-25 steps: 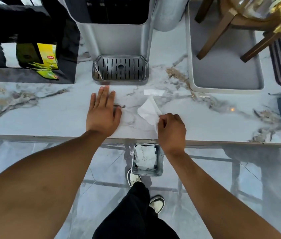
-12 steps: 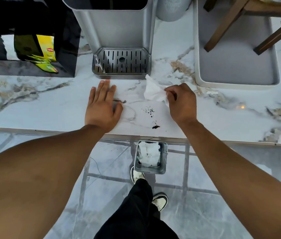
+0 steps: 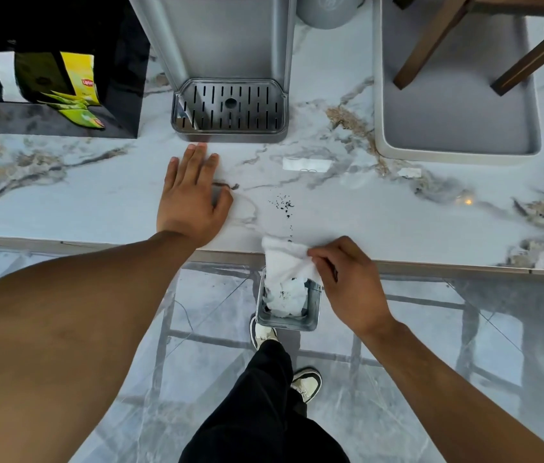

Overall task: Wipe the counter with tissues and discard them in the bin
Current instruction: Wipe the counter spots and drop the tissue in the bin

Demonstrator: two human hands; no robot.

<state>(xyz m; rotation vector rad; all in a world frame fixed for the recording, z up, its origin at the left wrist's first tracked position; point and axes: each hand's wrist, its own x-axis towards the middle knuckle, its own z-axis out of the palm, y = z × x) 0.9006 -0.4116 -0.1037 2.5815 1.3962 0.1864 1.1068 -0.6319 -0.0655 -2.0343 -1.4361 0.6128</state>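
Observation:
My right hand [image 3: 347, 282] pinches a white tissue [image 3: 285, 262] at the front edge of the marble counter [image 3: 397, 222]; the tissue hangs over the edge, above the small grey bin [image 3: 312, 312] on the floor. The bin holds crumpled white tissues [image 3: 285, 300] with dark specks. Dark crumbs [image 3: 282, 203] lie scattered on the counter, with a few more trailing toward the tissue. My left hand [image 3: 192, 198] lies flat on the counter, fingers spread, left of the crumbs.
A grey machine with a slotted drip tray [image 3: 230, 110] stands at the back. A black box with yellow tea sachets [image 3: 76, 95] sits back left, a grey tray [image 3: 457, 105] with wooden legs back right. A small white slip [image 3: 305, 164] lies mid-counter. My shoes [image 3: 305, 384] are by the bin.
My right hand has drawn the tissue from near the drip tray back across the crumbs to the counter's front edge. My left hand has stayed flat in place.

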